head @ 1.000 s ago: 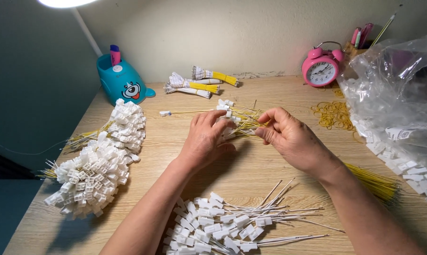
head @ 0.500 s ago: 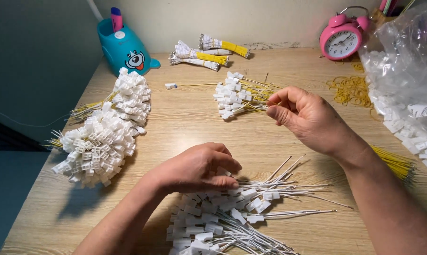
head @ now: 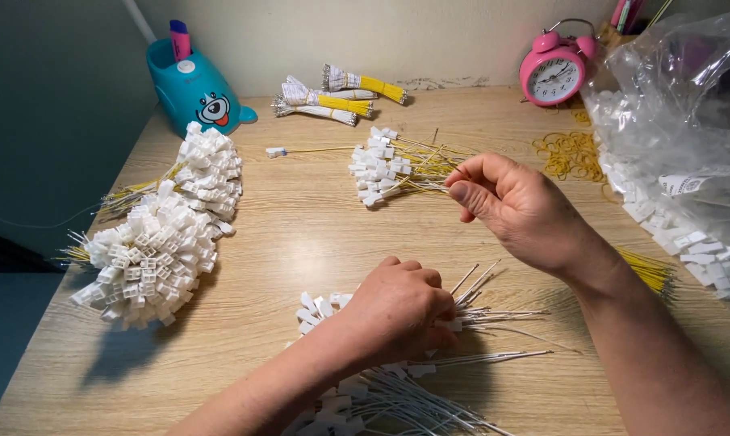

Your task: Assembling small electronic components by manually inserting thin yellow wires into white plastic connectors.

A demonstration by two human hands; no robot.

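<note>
Near the tabletop's front edge, left hand (head: pixel 397 311) pinches white-wire pile (head: pixel 397 387), wires running rightward. Right hand (head: pixel 518 206), fingers pressed together, hovers beside yellow-wire bundle (head: pixel 389 165).

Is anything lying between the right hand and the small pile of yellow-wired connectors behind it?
Nothing visible. The right hand hangs just right of the yellow-wired pile, its fingers pinched by the yellow wire ends. The left hand rests apart, on the white-wired pile.
</note>
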